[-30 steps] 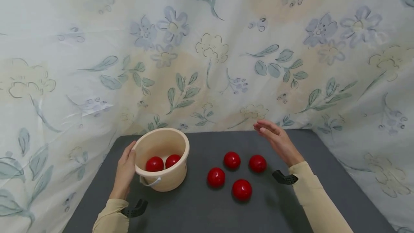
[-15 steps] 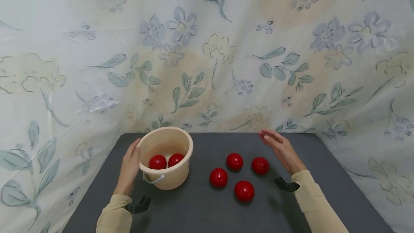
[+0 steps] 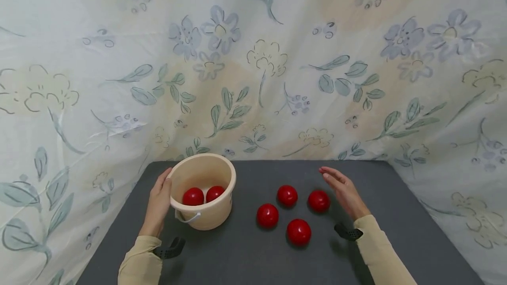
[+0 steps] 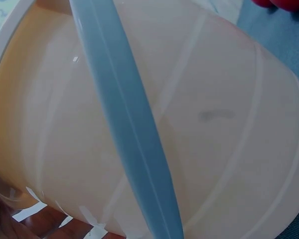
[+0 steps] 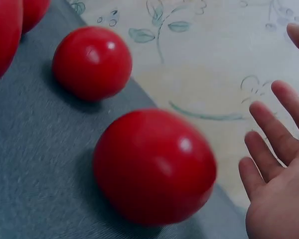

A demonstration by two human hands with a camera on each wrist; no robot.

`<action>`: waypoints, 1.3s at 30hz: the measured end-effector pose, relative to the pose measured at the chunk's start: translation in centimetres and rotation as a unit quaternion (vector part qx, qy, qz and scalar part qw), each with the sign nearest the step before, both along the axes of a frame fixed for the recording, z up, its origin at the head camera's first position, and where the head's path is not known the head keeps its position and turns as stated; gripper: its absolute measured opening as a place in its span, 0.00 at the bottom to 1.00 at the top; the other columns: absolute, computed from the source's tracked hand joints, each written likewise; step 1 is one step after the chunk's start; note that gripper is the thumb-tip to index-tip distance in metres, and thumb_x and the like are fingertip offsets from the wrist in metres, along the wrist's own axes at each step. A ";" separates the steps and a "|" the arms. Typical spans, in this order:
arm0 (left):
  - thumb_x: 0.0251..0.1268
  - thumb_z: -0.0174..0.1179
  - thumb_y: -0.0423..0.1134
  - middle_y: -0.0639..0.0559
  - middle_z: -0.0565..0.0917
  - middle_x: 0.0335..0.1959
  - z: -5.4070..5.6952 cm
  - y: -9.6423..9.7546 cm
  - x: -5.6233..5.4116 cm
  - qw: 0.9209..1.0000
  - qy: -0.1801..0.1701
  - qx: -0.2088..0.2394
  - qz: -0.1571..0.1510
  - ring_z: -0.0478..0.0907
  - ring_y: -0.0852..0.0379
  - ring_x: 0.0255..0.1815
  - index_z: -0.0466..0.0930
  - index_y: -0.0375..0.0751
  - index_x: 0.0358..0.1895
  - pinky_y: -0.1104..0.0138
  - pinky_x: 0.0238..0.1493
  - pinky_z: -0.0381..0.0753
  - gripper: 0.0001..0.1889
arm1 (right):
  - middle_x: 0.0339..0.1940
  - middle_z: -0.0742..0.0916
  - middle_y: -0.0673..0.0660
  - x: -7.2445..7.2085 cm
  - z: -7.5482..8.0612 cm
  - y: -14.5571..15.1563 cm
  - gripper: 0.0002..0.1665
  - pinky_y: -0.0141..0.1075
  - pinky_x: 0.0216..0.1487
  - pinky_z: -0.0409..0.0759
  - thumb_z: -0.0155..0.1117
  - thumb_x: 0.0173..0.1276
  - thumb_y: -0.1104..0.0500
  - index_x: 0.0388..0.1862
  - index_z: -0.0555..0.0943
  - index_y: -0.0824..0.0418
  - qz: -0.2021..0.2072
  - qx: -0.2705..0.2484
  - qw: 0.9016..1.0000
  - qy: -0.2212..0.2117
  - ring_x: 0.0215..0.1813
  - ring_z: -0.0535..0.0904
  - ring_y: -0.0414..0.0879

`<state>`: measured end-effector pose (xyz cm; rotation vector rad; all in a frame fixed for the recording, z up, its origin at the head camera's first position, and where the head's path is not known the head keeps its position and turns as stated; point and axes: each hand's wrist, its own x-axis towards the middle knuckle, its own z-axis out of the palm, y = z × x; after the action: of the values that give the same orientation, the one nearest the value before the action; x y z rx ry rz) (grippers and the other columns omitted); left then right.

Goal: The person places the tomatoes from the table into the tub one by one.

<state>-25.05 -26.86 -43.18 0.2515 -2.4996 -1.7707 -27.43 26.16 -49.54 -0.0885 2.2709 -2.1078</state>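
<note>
A cream bucket (image 3: 222, 208) with a pale blue handle (image 4: 132, 129) stands on the left of the table, its mouth leaning toward me. Two glossy red balls (image 3: 193, 196) lie inside it. My left hand (image 3: 157, 203) grips the bucket's left side at the rim; some of its fingers are hidden behind the wall. To the right, several more red balls sit apart on the table, the nearest one (image 3: 299, 232) in front. My right hand (image 3: 345, 191) hovers just right of the rightmost ball (image 5: 154, 167), fingers extended and holding nothing.
A dark grey table (image 3: 245, 258) carries everything. Behind and along both sides hangs a flower-printed cloth (image 3: 269, 100), reaching the table's back edge. Black wrist mounts (image 3: 348, 232) sit at both sleeves.
My right hand has come down slightly, closer to the rightmost ball. The left hand stays on the bucket, and the balls keep their places; the head view shifted a little.
</note>
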 end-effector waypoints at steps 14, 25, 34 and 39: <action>0.84 0.30 0.54 0.44 0.54 0.83 -0.2 0.1 0.0 1.000 -0.005 -0.008 0.009 0.55 0.37 0.82 0.49 0.54 0.83 0.38 0.77 0.57 0.30 | 0.77 0.71 0.60 0.5 -3.5 0.1 0.40 0.21 0.64 0.65 0.58 0.77 0.43 0.78 0.62 0.62 -0.028 0.034 0.999 -0.025 0.65 0.70 0.25; 0.84 0.32 0.53 0.45 0.55 0.83 -0.1 0.1 -0.2 1.000 -0.002 -0.004 0.017 0.55 0.39 0.82 0.51 0.54 0.82 0.39 0.78 0.56 0.29 | 0.77 0.71 0.59 0.4 -5.2 -0.1 0.40 0.16 0.57 0.69 0.59 0.76 0.42 0.79 0.62 0.58 -0.020 0.057 0.998 -0.027 0.63 0.72 0.24; 0.84 0.31 0.54 0.43 0.55 0.83 0.0 0.2 -0.3 1.000 -0.010 -0.018 0.018 0.56 0.38 0.82 0.51 0.53 0.82 0.40 0.78 0.57 0.29 | 0.78 0.71 0.60 0.9 -5.1 0.0 0.40 0.23 0.62 0.70 0.62 0.74 0.43 0.79 0.62 0.55 0.014 0.128 0.992 -0.017 0.77 0.65 0.56; 0.84 0.31 0.53 0.43 0.56 0.83 0.1 0.4 -0.2 1.000 -0.008 -0.021 0.022 0.56 0.38 0.81 0.52 0.53 0.82 0.39 0.78 0.57 0.29 | 0.78 0.71 0.60 1.0 -5.3 -0.4 0.42 0.21 0.61 0.70 0.66 0.72 0.45 0.78 0.63 0.55 0.017 0.154 0.988 0.006 0.77 0.65 0.58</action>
<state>-25.28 -26.50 -43.10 0.3166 -2.5198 -1.7054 -26.45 25.80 -54.85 -0.1286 2.5499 -1.7178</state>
